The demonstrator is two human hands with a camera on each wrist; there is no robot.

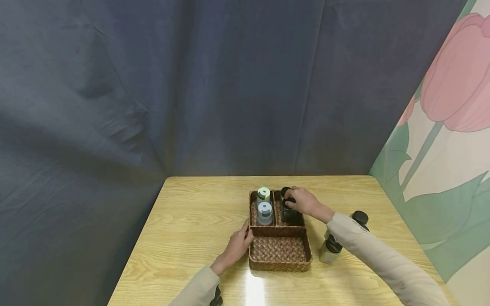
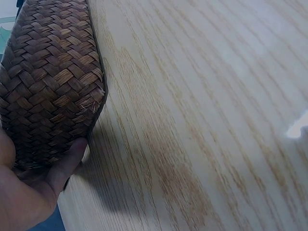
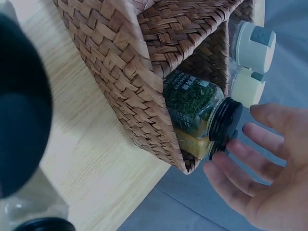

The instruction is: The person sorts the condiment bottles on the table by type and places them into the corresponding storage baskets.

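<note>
A woven basket (image 1: 281, 266) with three compartments stands on the table. My left hand (image 1: 235, 246) grips its left wall; in the left wrist view, one finger (image 2: 70, 161) presses low on the weave. Over the back right compartment is my right hand (image 1: 304, 203), its fingers spread and loosely bent beside the black lids in the right wrist view. Under them stand a jar of chopped parsley (image 3: 190, 103) and a jar with yellow contents (image 3: 192, 144). Two white-lidded bottles (image 1: 264, 212) occupy the back left compartment. The wide front compartment shows its bare woven bottom.
Right of the basket, several black-lidded jars (image 1: 330, 250) stand on the table, partly hidden by my right sleeve (image 1: 383, 259). A dark curtain (image 1: 245, 93) hangs behind the table (image 1: 183, 221). A wall with painted tulips (image 1: 455, 85) borders the right side.
</note>
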